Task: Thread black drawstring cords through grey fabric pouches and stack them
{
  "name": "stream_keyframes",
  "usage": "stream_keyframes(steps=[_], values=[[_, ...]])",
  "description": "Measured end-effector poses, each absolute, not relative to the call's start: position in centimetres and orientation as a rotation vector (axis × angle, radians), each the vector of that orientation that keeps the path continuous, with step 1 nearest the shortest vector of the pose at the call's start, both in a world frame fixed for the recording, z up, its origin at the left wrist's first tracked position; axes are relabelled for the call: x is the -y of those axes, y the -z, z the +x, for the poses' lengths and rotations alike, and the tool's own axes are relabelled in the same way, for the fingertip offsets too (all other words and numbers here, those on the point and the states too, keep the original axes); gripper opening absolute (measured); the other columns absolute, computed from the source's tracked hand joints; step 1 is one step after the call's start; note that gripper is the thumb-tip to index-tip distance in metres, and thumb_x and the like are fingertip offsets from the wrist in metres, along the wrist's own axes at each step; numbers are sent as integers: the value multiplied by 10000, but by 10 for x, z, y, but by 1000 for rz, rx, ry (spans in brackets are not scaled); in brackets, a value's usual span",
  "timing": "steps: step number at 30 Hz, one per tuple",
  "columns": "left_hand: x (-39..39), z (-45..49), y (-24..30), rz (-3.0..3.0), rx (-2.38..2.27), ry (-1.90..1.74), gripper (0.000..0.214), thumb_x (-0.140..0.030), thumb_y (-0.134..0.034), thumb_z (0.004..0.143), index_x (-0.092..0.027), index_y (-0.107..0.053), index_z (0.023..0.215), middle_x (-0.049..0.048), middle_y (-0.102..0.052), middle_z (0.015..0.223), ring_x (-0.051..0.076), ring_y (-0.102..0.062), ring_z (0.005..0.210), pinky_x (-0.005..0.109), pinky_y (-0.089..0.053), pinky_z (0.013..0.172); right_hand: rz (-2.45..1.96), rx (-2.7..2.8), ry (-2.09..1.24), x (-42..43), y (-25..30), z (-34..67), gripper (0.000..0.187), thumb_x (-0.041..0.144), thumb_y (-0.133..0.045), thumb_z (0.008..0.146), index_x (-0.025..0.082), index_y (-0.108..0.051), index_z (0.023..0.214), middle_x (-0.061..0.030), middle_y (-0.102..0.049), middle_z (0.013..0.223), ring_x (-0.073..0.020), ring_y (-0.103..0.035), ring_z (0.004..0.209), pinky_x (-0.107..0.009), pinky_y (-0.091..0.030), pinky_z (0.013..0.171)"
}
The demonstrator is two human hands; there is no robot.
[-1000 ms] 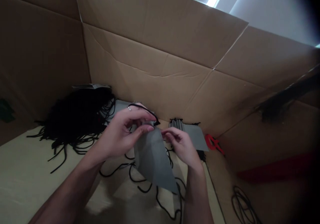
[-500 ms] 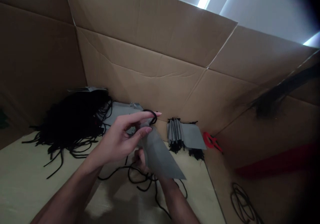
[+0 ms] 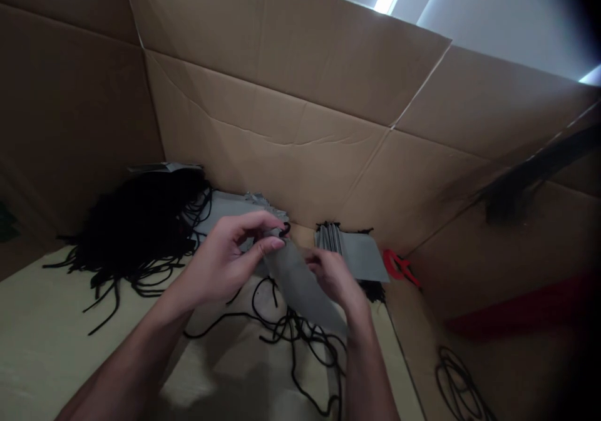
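Between the thumb and fingers of my left hand (image 3: 230, 252) is the top end of a flat grey fabric pouch (image 3: 295, 277). A short loop of black cord (image 3: 285, 228) sticks out there, close to the fingertips. The pouch hangs down to the right, tilted. My right hand (image 3: 331, 274) is at its right edge with curled, closed fingers; whatever they pinch is hidden. Below the hands, loose black cords (image 3: 293, 324) lie tangled on the pale tabletop (image 3: 211, 364).
A large heap of black cords (image 3: 141, 227) lies at the left, beside grey pouches (image 3: 220, 211). Further right stand stacked grey pouches with black cord ends (image 3: 364, 255) and red-handled scissors (image 3: 399, 267). Cardboard walls (image 3: 282, 114) enclose the back and sides. A cord coil (image 3: 457, 380) lies lower right.
My right hand has come up from beneath the pouch to its right side. The black loop at my left fingertips has become smaller. My left hand has stayed in place.
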State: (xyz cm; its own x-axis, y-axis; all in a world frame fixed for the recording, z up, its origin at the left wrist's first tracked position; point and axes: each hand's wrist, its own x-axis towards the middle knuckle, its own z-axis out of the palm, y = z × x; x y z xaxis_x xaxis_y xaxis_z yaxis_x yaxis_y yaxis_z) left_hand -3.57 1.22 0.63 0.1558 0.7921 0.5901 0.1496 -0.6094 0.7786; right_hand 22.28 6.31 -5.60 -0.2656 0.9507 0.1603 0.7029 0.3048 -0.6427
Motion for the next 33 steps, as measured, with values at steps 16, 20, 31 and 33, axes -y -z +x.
stream_keyframes(steps=[16,20,31,33], values=[[-3,-16,-8,1674,-845,-1556,75,-269,-856,873,-225,-882,928,70,-811,830,183,-697,682,253,-534,583,-995,1826,-997,8,-5,196,425,555,-580,1062,216,-665,820,-18,-633,822,-177,-620,796,-275,-505,701],[-9,-24,-10,1514,-817,-1423,171,-371,-869,856,-207,-874,906,46,-688,637,135,-508,485,228,-373,411,-944,1681,-970,8,-5,198,319,510,-697,1013,273,-676,1224,-63,-718,1143,-215,-684,1011,-312,-574,852],[-11,-28,-12,1265,-767,-1428,251,-429,-966,749,-229,-869,865,31,-685,635,103,-531,460,179,-392,396,-988,1816,-853,8,-3,195,310,465,-596,1080,227,-727,930,-31,-734,906,-191,-694,880,-316,-538,834],[-13,-32,-18,1167,-735,-1488,328,-481,-989,700,-216,-858,841,27,-654,590,91,-492,422,172,-355,365,-987,1749,-885,4,-1,205,283,461,-637,1060,219,-733,949,-16,-736,816,-175,-692,797,-295,-536,765]])
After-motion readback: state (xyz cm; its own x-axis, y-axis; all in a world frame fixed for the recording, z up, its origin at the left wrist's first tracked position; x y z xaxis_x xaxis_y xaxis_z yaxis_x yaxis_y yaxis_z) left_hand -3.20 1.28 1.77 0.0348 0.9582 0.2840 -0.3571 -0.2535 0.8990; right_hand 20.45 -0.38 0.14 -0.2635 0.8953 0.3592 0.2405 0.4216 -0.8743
